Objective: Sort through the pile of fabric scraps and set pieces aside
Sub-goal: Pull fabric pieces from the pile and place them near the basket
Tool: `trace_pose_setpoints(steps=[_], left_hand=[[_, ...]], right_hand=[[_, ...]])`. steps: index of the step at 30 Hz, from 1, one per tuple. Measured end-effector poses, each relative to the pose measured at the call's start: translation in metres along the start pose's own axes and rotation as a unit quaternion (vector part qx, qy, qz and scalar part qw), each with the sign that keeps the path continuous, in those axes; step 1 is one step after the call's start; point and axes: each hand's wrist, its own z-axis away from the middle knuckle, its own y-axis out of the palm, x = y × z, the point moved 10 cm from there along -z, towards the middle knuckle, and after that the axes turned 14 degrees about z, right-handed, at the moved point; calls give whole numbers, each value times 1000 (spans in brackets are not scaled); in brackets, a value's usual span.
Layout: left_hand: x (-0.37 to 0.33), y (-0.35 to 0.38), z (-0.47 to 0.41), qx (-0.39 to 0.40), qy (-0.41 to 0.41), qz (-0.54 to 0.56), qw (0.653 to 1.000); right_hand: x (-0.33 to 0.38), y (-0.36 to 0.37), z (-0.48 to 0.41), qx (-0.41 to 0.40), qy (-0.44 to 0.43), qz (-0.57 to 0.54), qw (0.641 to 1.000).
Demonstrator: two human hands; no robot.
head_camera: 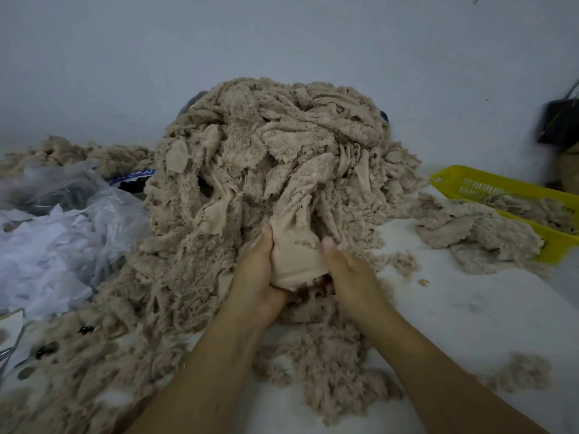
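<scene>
A tall pile (272,158) of beige scraps fills the centre of the frame, heaped against a pale wall (282,36) and spilling down toward the lower left. At its foot, just below centre, both hands hold one smooth scrap (294,264) whose upper end still runs up into the pile. The left hand (253,277) grips the scrap's left edge, thumb laid up along the cloth and fingers curled in beneath it. The right hand (347,270) grips the right edge, thumb on top; its fingers go under the cloth and are hidden, so how far they curl cannot be told.

A white table (470,314) shows at the lower right, with bits of fluff scattered on it. At the right edge a yellow basket (460,180) holds some scraps, and a small heap (476,230) lies on the table against its near rim — well apart from the hands. Crumpled clear plastic (62,233) lies at the left, touching the pile's side, with more beige scraps behind it in the far left. A dark bag (557,123) hangs at the upper right, blurred.
</scene>
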Motion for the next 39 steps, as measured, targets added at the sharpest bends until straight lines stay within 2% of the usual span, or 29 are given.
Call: trace_pose_setpoints(steps=[2,4,7,10,13,16,20,22,25,28,31,34,37,39], left_hand=[[-10,4,1,30,16,28,999],[-20,4,3,45,36,5,998],[-17,13,11,63,75,-135,986],[-3,25,18,101,134,-296,940],[5,30,21,128,131,-341,922],[9,32,19,150,118,-317,929],[8,28,15,124,126,-295,939],[1,20,12,85,146,-267,949],[-14,-2,5,-16,164,-186,969],[-24,-19,-2,-60,123,-77,988],[-17,-11,-4,-3,61,-59,996],[-1,12,4,94,53,-135,985],[12,28,16,171,52,-227,957],[28,35,25,232,15,-304,924]], right_hand=[[-22,-27,-8,-79,69,-76,992],[-39,-44,-14,-105,108,-96,984],[-34,-33,-13,-54,90,-95,990],[-5,-5,-7,14,5,-56,998],[3,11,-2,55,-15,-14,998],[-8,-1,-6,22,32,-86,996],[-21,-15,-11,-12,80,-28,996],[-16,-18,-10,-24,79,-32,996],[-12,-19,-9,-28,67,-40,997],[-13,-21,-11,-30,58,-75,995],[-19,-29,-11,-49,62,-79,994],[-24,-21,-9,-29,91,-85,992],[-25,2,-9,49,119,-228,965],[-23,8,-8,82,128,-307,940]])
